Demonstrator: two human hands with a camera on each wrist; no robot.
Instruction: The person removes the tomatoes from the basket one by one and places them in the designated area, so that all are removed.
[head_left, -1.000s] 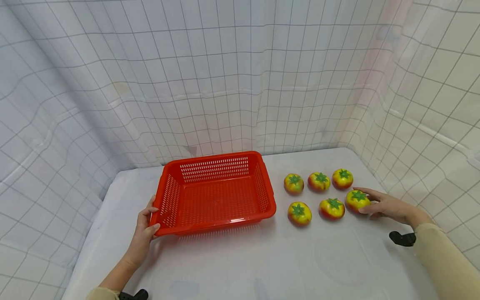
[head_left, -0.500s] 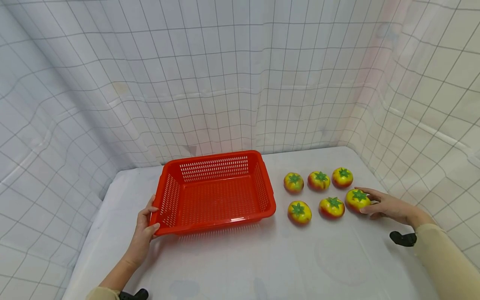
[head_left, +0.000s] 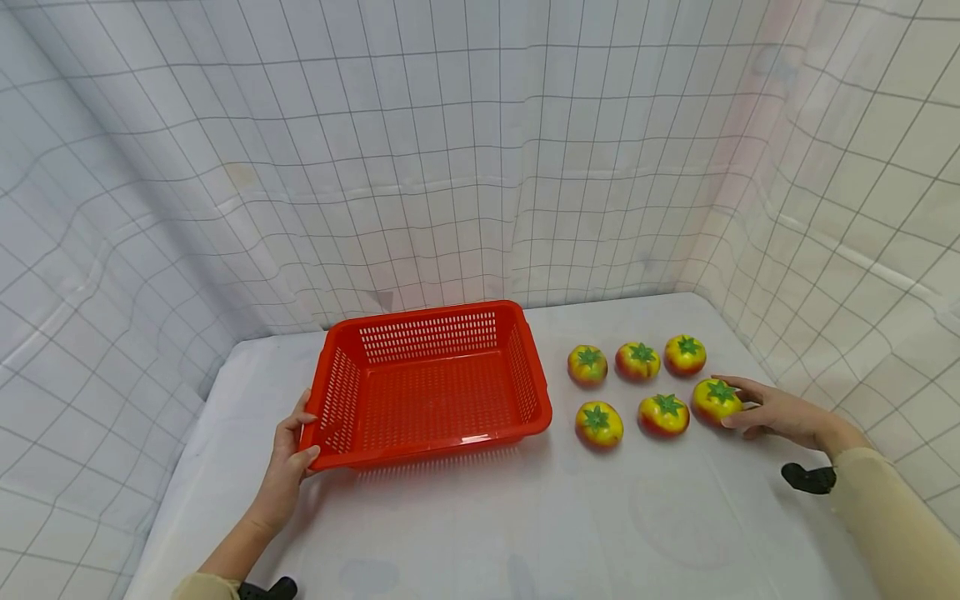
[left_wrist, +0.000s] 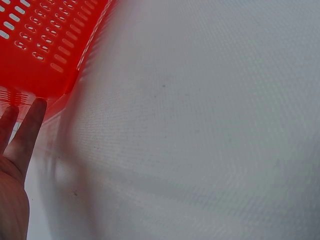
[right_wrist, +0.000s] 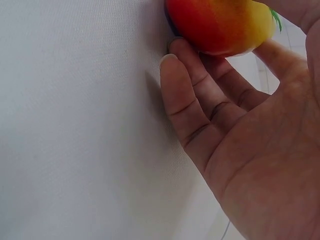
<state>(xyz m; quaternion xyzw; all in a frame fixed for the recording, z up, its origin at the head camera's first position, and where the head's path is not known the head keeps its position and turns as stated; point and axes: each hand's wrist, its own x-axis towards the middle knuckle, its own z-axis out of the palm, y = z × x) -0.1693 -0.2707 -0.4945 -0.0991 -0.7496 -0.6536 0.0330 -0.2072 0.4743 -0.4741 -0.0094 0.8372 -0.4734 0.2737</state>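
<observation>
A red plastic basket (head_left: 435, 400) with slotted walls stands left of centre in the head view. My left hand (head_left: 285, 454) grips its left end, thumb at the near corner of the rim. In the left wrist view two fingers (left_wrist: 31, 127) touch the basket's wall (left_wrist: 35, 70). At the right, my right hand (head_left: 783, 417) holds a yellow-and-red, tomato-like fruit (head_left: 714, 402) with a green star-shaped leafy top, thumb on the near side and fingers round the far side. The fruit (right_wrist: 215, 25) appears to rest on the table, with my fingers curled under it.
Several matching fruits lie in two rows right of the basket. One fruit (head_left: 663, 416) sits just left of the held one, and another fruit (head_left: 686, 356) lies behind it. White sheets with a grid (head_left: 450, 167) wall the white-covered table (head_left: 480, 533) at the back and sides.
Almost nothing differs. The fruit in my right hand, and that hand, have shifted very slightly to the right; my left hand and the basket stay in place.
</observation>
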